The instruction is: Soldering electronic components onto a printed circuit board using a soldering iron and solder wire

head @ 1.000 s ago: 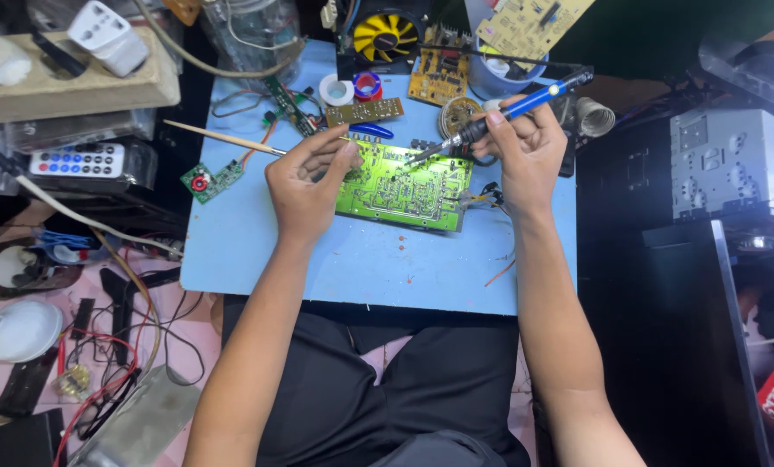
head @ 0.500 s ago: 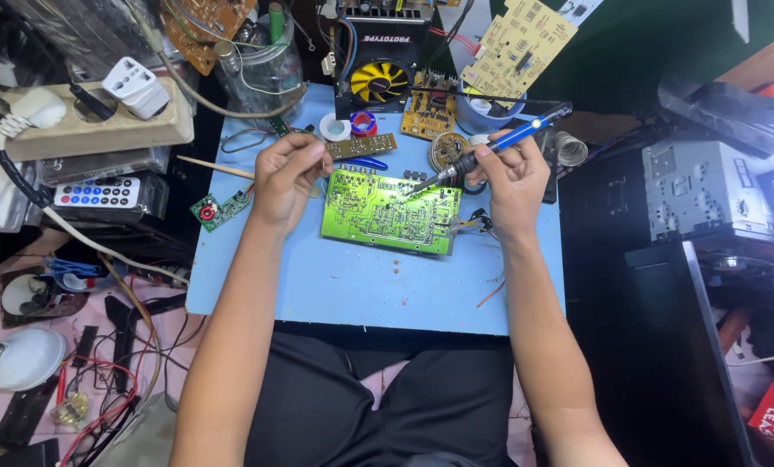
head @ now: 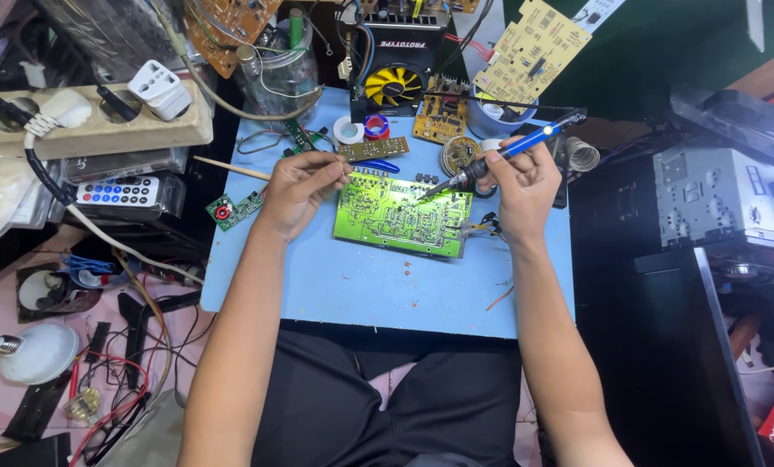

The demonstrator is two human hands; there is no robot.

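A green circuit board (head: 402,216) lies solder side up on a blue mat (head: 378,285). My right hand (head: 521,186) grips a blue-handled soldering iron (head: 525,145), its tip touching the board's upper right part. My left hand (head: 296,186) rests at the board's left edge and pinches a thin strand of solder wire over the board's top left corner. A thin wooden stick (head: 231,168) lies on the mat just beyond my left hand. Both forearms reach in from below.
Small boards (head: 236,209), tape rolls (head: 349,130), a yellow fan (head: 394,86) and a solder coil (head: 584,156) crowd the mat's far edge. A power strip (head: 93,125) and remote (head: 119,192) sit left. Wires and a bulb (head: 32,353) lie on the floor. A metal chassis (head: 724,199) stands right.
The camera view shifted and came closer. My hands stay at the board; the iron tip has moved a little across the board's upper part.
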